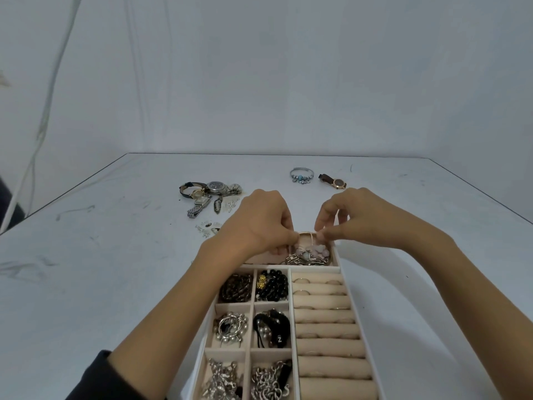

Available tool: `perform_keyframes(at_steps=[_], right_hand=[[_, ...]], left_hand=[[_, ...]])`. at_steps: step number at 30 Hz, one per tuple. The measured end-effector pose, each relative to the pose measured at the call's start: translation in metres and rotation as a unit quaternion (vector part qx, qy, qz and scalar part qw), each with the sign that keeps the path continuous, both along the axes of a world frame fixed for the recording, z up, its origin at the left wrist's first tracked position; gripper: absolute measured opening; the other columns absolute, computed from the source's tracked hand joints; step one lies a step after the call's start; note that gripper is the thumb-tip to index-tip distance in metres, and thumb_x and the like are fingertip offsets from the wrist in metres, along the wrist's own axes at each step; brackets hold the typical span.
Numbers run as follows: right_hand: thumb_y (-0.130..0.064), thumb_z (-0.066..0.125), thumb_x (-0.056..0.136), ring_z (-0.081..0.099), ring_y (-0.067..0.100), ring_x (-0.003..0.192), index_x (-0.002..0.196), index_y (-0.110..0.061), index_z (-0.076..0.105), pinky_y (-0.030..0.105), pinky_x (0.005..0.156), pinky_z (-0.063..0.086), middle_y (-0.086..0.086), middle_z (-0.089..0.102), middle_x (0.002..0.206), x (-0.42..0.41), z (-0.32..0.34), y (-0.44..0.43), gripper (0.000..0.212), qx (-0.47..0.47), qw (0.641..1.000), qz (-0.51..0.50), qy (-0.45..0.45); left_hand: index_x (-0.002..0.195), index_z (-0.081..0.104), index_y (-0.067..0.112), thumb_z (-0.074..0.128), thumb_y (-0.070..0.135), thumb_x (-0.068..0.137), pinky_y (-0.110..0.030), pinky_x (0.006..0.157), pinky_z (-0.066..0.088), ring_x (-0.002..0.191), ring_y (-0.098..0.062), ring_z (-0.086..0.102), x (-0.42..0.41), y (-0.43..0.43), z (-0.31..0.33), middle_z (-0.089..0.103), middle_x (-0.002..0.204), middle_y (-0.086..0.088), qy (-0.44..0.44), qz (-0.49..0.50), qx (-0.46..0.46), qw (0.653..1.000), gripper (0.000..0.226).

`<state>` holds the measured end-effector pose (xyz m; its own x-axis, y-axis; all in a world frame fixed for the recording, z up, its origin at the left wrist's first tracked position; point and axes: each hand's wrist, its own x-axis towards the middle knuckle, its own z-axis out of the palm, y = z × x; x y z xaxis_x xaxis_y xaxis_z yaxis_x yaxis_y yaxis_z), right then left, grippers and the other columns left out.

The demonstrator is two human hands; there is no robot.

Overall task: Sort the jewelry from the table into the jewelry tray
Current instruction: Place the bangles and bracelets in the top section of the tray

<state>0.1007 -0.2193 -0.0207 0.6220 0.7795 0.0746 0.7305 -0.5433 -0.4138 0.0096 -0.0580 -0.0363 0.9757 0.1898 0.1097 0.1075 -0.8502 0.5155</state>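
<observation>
1. The left hand (264, 223) and the right hand (356, 219) meet almost fingertip to fingertip. Both pinch a thin gold bangle (306, 233) that spans the small gap between them, so its long axis runs from hand to hand.
2. The bangle hangs just below the fingertips, over the far compartment (311, 256) of the jewelry tray (291, 313). Silver pieces and pale pink beads lie in that compartment. The coming move is probably a short drop straight down, and neither hand is nearer.
3. Unsorted on the table (115, 255): a cluster of watches (210, 192) beyond the left hand, and a charm bangle with a blue bead (301, 176) and a brown-strap watch (333, 182) beyond the right hand.
4. The only readable writing is a white "Z" on a black tag (279, 339), in a compartment between the forearms on the person's side of the hands. The watch dials are too small to read.
</observation>
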Motion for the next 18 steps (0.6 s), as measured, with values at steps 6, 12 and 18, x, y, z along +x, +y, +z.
perform_keyframes(at_steps=[6, 12, 18], right_hand=[[-0.028, 0.077, 0.076, 0.052, 0.003, 0.067, 0.083, -0.026, 0.074, 0.032, 0.071, 0.046, -0.012, 0.063, 0.071, 0.0029, -0.0009, -0.0026, 0.008, 0.006, 1.0, -0.013, 0.017], [-0.018, 0.078, 0.075, 0.051, 0.002, 0.061, 0.083, -0.018, 0.073, 0.02, 0.06, 0.041, -0.004, 0.066, 0.076, 0.0019, 0.0005, -0.0021, 0.009, 0.017, 0.999, -0.008, 0.034], [-0.008, 0.076, 0.072, 0.051, -0.003, 0.047, 0.076, -0.013, 0.074, 0.009, 0.047, 0.039, 0.0, 0.068, 0.063, 0.0007, -0.0004, 0.0017, 0.008, 0.039, 0.997, -0.021, 0.07]], left_hand=[[0.068, 0.072, 0.007, 0.07, 0.012, 0.08, -0.014, 0.057, 0.053, 0.048, -0.008, 0.066, -0.0016, 0.002, 0.0033, 0.07, 0.056, -0.001, -0.035, -0.015, -0.01, 0.999, 0.013], [0.072, 0.071, 0.003, 0.072, 0.009, 0.08, -0.027, 0.062, 0.06, 0.053, -0.016, 0.069, -0.0007, 0.004, 0.0031, 0.07, 0.058, -0.006, -0.027, -0.021, -0.046, 0.998, 0.01], [0.085, 0.066, 0.003, 0.077, 0.016, 0.079, -0.027, 0.056, 0.059, 0.051, -0.017, 0.068, -0.005, 0.0073, 0.0058, 0.071, 0.062, -0.01, 0.024, -0.012, -0.132, 0.991, 0.018]])
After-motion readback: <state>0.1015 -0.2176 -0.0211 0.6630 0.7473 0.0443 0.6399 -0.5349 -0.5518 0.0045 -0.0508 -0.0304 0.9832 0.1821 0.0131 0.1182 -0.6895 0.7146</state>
